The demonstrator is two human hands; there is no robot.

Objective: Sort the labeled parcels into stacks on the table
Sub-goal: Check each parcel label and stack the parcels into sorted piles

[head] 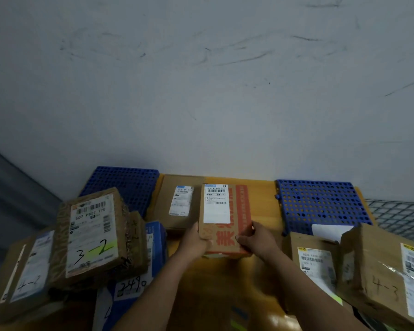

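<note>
A brown carton with orange print and a white label (226,213) lies on the yellow table (265,211) at the centre. My left hand (194,240) grips its near left corner and my right hand (257,240) grips its near right corner. Just left of it lies a plain brown parcel with a small label (177,201). At the left a carton marked 3-2 (91,235) tops a pile, above a blue box marked 2490 (134,283) and a carton marked 4-2 (24,275). At the right sit a labeled carton (313,263) and one marked 4-3 (380,275).
Two blue perforated plastic mats lie at the back of the table, one at the left (124,182) and one at the right (320,206). A wire mesh panel (402,218) shows at the far right. A scuffed white wall (201,91) rises directly behind the table.
</note>
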